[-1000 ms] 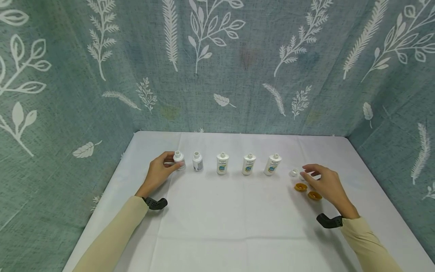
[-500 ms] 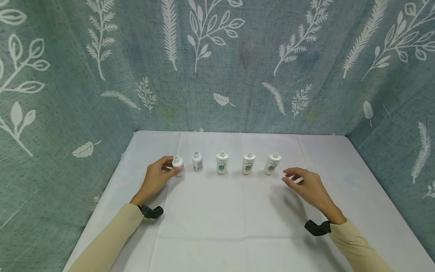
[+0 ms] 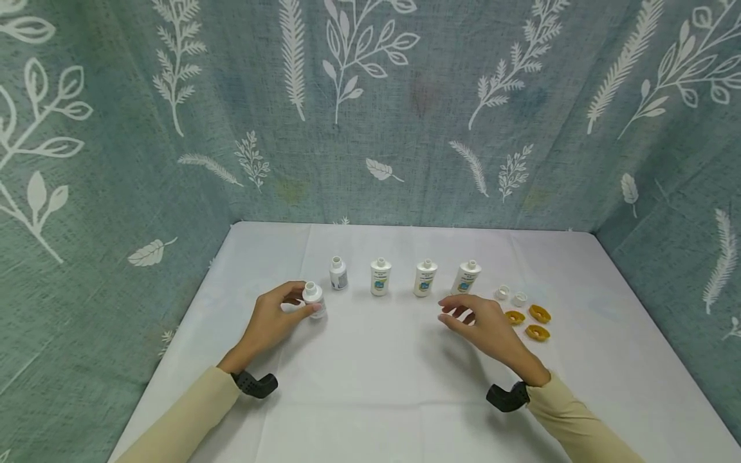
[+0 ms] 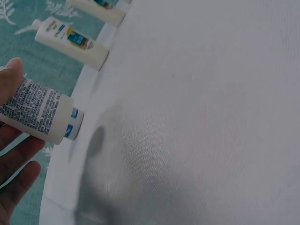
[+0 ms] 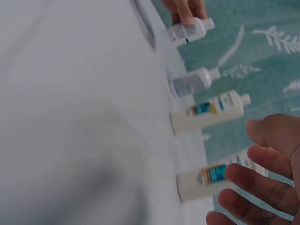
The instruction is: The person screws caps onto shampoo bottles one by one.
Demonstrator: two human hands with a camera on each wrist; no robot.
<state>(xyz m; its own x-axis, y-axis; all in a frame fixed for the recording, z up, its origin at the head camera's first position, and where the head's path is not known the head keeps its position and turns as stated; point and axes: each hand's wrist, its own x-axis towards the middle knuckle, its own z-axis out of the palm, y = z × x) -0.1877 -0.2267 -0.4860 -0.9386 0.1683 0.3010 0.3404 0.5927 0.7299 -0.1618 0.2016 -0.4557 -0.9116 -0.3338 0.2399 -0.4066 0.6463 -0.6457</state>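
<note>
My left hand (image 3: 280,319) grips a small white bottle (image 3: 313,299) with an open neck, raised in front of the row. Fine dark print covers this bottle's label in the left wrist view. Behind it stands a similar small white bottle (image 3: 338,274), uncapped. To the right are three taller white bottles, the left one (image 3: 379,278), the middle one (image 3: 425,278) and the right one (image 3: 466,277), with colourful labels. My right hand (image 3: 485,326) hovers in front of the rightmost bottle, fingers loosely bent and holding nothing.
Right of the row lie two small whitish caps (image 3: 502,292) and three mustard-coloured oval pieces (image 3: 538,332). A white cloth covers the table (image 3: 370,399). A green leaf-patterned curtain (image 3: 405,180) hangs around its back and sides.
My left hand has brought its bottle nearer and a little right. My right hand has moved left from the caps and mustard-coloured pieces, and a third mustard-coloured piece now shows.
</note>
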